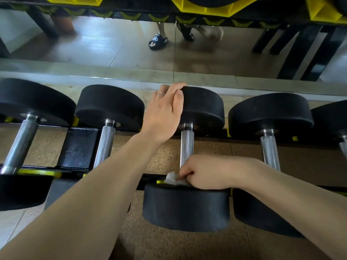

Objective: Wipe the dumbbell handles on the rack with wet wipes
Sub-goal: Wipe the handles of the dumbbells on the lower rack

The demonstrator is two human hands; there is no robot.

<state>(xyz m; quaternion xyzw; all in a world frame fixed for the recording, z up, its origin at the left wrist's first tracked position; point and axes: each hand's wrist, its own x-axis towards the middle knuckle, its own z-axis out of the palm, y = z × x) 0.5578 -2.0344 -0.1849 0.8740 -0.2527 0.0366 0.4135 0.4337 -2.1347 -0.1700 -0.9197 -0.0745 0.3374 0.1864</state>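
While right hand (201, 174) grips wet wipe (173, 178) at middle handle's (186, 147) near end | left hand (165, 111) rests on far head (203, 106) | neighbouring handles' progress unclear

- A black rack (78, 147) with yellow trim runs across the middle of the frame, its two rails set above a speckled floor (163, 246).
- Black-headed dumbbells (203, 107) with knurled steel handles (186, 147) lie across the rails side by side, left to right.
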